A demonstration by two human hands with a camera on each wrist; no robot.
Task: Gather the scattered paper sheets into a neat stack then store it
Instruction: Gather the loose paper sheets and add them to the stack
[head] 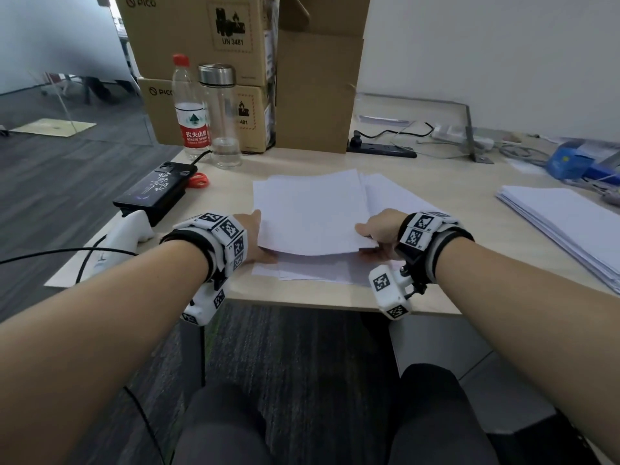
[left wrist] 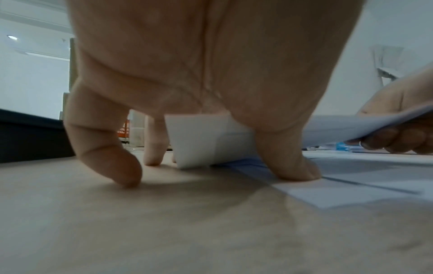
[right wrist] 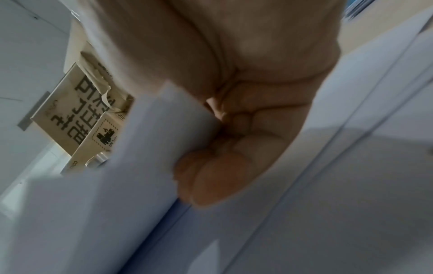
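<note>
Paper sheets point(head: 312, 209) are lying lengthwise between both hands. I'm pinching with the right hand point(head: 379, 229), cupping with the left hand point(head: 254, 229).

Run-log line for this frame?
phase: gathering | right hand: grips paper sheets, edge lifted | left hand: against their left edge, fingertips on desk | stored: no

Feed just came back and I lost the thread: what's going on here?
A person is tidying paper on the desk. The right hand pinches the right edge of a raised bundle; the left hand stands on its fingertips against the bundle's left edge. More sheets lie flat underneath, not yet gathered. Nothing is stored yet.
</note>
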